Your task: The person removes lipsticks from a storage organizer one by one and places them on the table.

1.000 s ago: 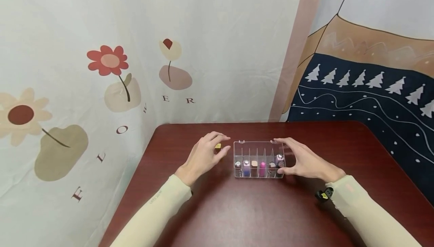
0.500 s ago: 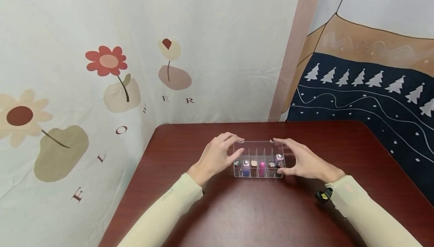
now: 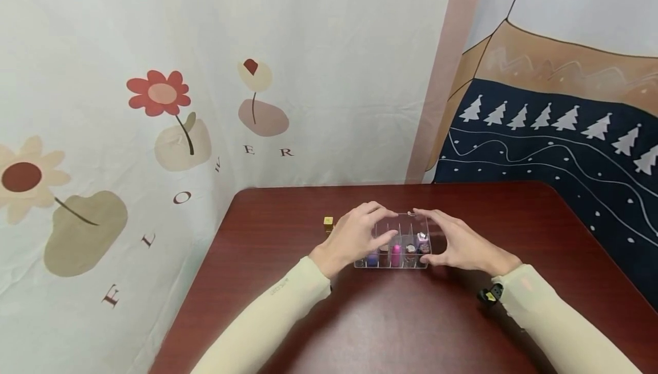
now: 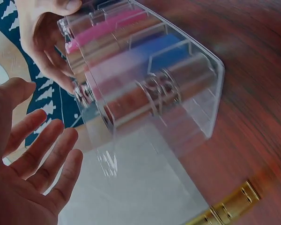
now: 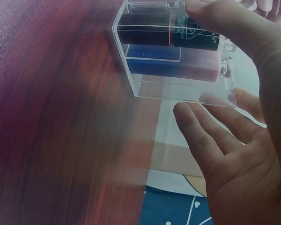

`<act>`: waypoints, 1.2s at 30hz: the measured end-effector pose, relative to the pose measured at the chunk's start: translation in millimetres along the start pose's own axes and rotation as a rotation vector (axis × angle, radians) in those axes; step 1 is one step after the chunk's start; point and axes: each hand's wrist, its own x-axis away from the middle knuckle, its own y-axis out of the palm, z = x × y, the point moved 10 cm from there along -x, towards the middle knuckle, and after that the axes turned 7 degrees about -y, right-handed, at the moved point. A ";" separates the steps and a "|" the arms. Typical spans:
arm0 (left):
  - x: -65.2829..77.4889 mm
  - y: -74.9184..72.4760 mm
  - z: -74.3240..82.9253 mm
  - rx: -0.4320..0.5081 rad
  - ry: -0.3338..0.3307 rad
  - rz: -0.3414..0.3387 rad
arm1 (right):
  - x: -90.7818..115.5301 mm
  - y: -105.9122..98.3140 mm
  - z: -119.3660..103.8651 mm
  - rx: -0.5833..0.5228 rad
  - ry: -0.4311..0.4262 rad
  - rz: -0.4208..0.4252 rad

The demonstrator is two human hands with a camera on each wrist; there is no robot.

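Observation:
A clear plastic lipstick organizer box (image 3: 407,267) with narrow compartments stands on the table. Several lipstick tubes are in it, including a bright pink tube (image 3: 396,255), a blue-and-pink tube (image 4: 140,61) and a black tube (image 5: 171,30) with small print. My right hand (image 3: 462,242) holds the box's right end, thumb at the front and fingers at the back. My left hand (image 3: 352,237) hovers over the box's left part, fingers spread, nothing between them, and hides some compartments in the head view. Left of it is a gold lipstick tube (image 3: 328,222).
The dark red wooden table (image 3: 390,322) has rounded far corners. A pale flower-print curtain (image 3: 339,105) hangs behind and to the left. At the right hangs a dark blue tree-print cloth (image 3: 545,140). A black strap device (image 3: 490,295) is at the right wrist.
My left hand has moved right, from beside the box to over its left compartments, leaving the gold tube in plain view. My right hand and the box have stayed put.

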 end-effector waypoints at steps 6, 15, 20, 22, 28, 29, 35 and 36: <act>-7.7 14.6 2.6 -0.011 -0.050 -0.067 | -1.2 0.3 0.4 0.016 -0.012 0.005; -17.2 36.8 9.5 0.004 -0.065 -0.161 | -1.6 -2.0 -3.0 0.038 -0.044 0.021; -22.3 48.5 12.7 0.009 -0.072 -0.198 | -1.5 -3.7 -3.9 0.046 -0.052 0.020; -24.3 52.6 13.8 -0.002 -0.074 -0.209 | -1.3 -4.4 -3.9 0.045 -0.050 0.016; -29.7 63.3 17.3 -0.029 -0.070 -0.226 | -0.8 -5.0 -3.9 0.057 -0.053 0.018; -30.4 65.0 17.9 -0.027 -0.071 -0.230 | -0.8 -4.8 -3.7 0.059 -0.054 0.019; -34.2 73.2 21.4 -0.047 -0.080 -0.238 | -1.3 -2.9 -1.5 0.066 -0.052 0.022; -34.7 74.0 22.3 -0.052 -0.078 -0.237 | -1.2 -3.0 -1.7 0.066 -0.053 0.024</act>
